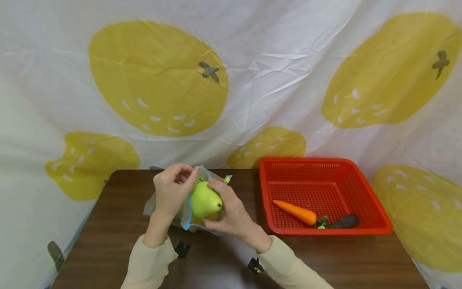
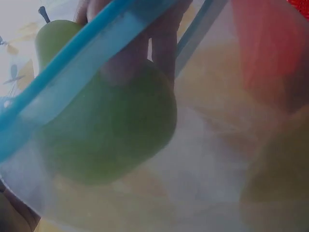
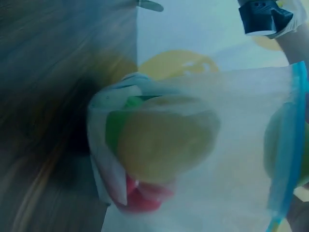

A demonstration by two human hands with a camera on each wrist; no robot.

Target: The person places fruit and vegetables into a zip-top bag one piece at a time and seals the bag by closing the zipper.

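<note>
A translucent zip bag (image 3: 241, 121) with a blue edge hangs between the two hands. My left hand (image 1: 170, 192) pinches the bag's rim with curled fingers, at its left side in the head view. My right hand (image 1: 234, 212) holds a green pear (image 1: 205, 200) at the bag's mouth, stem pointing out. In the left wrist view, the pear's lower part shows through the film and its stem end rises past the blue edge. Lower in the bag, the right wrist view shows a yellowish rounded thing (image 3: 166, 140) with green and red things (image 3: 145, 198) beside it, blurred by the film.
A red plastic basket (image 1: 375, 204) stands on the dark wooden table (image 1: 108, 241) at the right. An orange carrot (image 1: 296, 212) and a dark purple, carrot-shaped vegetable (image 1: 343, 222) lie inside it. Behind the table hangs a white cloth (image 1: 274, 72) printed with yellow fruit.
</note>
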